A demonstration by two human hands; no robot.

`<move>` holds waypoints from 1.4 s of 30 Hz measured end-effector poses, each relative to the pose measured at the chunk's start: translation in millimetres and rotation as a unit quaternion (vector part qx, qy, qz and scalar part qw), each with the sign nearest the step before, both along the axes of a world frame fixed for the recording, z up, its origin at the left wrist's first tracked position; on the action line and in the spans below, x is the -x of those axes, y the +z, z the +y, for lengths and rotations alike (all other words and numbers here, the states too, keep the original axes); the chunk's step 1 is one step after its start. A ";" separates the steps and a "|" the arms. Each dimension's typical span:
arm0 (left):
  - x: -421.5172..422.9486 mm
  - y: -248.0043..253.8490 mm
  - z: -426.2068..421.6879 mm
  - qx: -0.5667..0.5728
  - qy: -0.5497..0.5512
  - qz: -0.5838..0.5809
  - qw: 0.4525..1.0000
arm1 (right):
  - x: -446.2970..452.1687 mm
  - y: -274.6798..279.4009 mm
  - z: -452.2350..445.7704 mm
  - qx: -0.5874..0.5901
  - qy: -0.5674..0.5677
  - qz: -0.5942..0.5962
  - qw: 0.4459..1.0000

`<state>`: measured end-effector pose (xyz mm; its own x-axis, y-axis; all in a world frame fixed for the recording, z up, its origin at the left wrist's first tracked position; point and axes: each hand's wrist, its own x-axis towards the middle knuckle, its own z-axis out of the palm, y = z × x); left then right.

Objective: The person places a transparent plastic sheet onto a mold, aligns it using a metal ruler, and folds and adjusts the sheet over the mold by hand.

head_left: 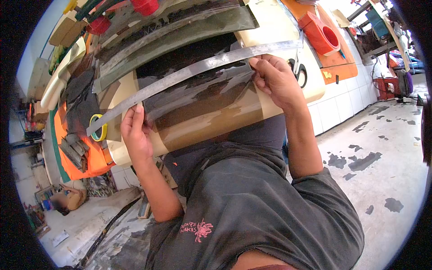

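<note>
A dark see-through plastic sheet (pixel 198 96) lies over the table's front edge, its lower part hanging down. Across it runs a long metal ruler (pixel 189 72), slanting up to the right. My left hand (pixel 137 132) pinches the sheet's left edge, thumb close against the ruler. With thumb and bent fingers, my right hand (pixel 276 81) grips the sheet's upper right corner just below the ruler. The ruler's left end rests over a yellow tape roll (pixel 98 127). Black curved shapes (pixel 299 74) show beside my right wrist, perhaps scissor handles.
Behind the ruler lie more dark plastic sheets (pixel 175 42). A red container (pixel 319 33) stands on the orange surface at the right. Dark strips (pixel 74 150) are piled on orange material at the left. Farther back at the lower left, a person (pixel 72 200) is low near the floor.
</note>
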<state>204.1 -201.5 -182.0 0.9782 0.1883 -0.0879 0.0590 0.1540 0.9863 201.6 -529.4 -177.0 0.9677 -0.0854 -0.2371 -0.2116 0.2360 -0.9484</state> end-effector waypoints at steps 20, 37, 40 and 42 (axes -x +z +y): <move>5.5 -2.1 -8.4 -0.030 0.020 -0.016 0.999 | 1.8 -3.6 0.7 0.012 0.004 -0.003 1.000; 4.0 -6.2 -5.2 -0.007 0.027 -0.022 0.999 | 2.1 -6.1 -0.9 0.010 0.013 -0.013 1.000; 4.4 -1.8 -9.6 -0.012 0.040 -0.016 0.999 | 1.7 -6.5 -1.1 0.007 0.014 -0.013 1.000; 4.3 -3.1 -8.2 -0.015 0.036 -0.021 0.999 | 2.0 -6.2 -1.1 0.005 0.015 -0.011 1.000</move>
